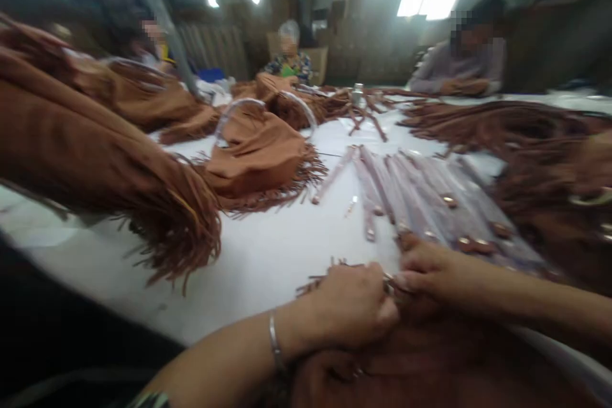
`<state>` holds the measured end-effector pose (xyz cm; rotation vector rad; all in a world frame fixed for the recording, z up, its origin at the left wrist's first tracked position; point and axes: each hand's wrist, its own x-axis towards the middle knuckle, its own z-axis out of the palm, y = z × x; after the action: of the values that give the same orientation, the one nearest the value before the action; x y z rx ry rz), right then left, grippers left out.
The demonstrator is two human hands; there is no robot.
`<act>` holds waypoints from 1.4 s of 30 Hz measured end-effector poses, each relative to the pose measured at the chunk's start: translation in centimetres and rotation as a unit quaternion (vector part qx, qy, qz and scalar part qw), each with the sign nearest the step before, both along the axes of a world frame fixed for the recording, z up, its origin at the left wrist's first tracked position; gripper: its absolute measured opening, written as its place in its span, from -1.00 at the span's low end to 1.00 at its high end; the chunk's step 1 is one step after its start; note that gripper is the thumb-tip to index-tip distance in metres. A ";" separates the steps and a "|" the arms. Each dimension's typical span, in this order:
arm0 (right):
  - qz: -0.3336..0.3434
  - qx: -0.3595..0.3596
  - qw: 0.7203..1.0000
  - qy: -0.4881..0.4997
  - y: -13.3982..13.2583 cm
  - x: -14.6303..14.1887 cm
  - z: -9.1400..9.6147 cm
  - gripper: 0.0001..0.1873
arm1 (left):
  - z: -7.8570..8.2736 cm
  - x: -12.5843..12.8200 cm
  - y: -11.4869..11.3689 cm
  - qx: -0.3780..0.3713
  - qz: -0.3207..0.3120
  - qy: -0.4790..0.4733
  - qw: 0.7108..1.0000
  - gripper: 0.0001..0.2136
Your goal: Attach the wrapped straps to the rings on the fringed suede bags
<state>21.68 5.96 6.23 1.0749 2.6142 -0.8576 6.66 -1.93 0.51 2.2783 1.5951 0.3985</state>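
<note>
A brown fringed bag [430, 357] lies at the near edge of the table, in front of me. My left hand [354, 303], with a silver bracelet on its wrist, is closed on the bag's upper part beside a small metal ring [388, 282]. Just right of that ring, my right hand [425, 266] pinches a narrow brown strap [401, 239], whose exact path is blurred. The two hands almost touch. Fringe [313, 284] sticks out beyond my left hand.
Plastic-wrapped straps [411, 185] with metal studs lie in a row ahead. Brown fringed bags are heaped left [95, 134] and mid-table [262, 146]; darker fringed pieces [478, 118] lie right. A small bottle [357, 94] stands farther back. People sit across the white table [258, 255].
</note>
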 end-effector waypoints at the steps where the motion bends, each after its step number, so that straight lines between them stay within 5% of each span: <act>1: -0.025 0.004 0.999 -0.028 -0.5 -0.4 0.5 -0.66 | 0.0 -0.7 0.2 -0.006 0.022 -0.015 1.000 -0.77; 7: -0.071 0.091 0.991 -0.064 -2.1 -2.7 2.9 -0.72 | -1.2 -1.4 1.2 -0.023 0.031 -0.098 0.994 -0.80; 14: -0.097 -0.104 0.990 -0.007 -0.9 -1.6 2.2 -0.73 | -1.2 -1.2 0.5 0.033 0.030 -0.071 0.996 -0.71; 19: -0.119 -0.143 0.983 0.003 -0.8 -1.3 1.9 -0.73 | -1.3 -0.9 0.5 0.050 -0.005 -0.010 0.999 -0.74; 29: -0.155 0.001 0.983 0.097 -0.9 -1.5 -1.3 -0.68 | -1.0 -0.9 1.2 0.002 0.071 0.001 0.997 -0.81; 37: -0.108 -0.202 0.969 0.091 1.0 -1.5 -0.7 -0.72 | -1.1 -0.7 1.0 -0.021 0.032 -0.007 0.999 -0.67; 42: -0.110 -0.047 0.992 0.043 0.1 -1.1 -0.2 -0.72 | -1.1 -1.0 1.2 -0.072 0.039 -0.103 0.991 -0.69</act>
<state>20.62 6.06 5.99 1.3450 2.5253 -1.0851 5.64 -0.72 -0.56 2.0022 1.5582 0.5044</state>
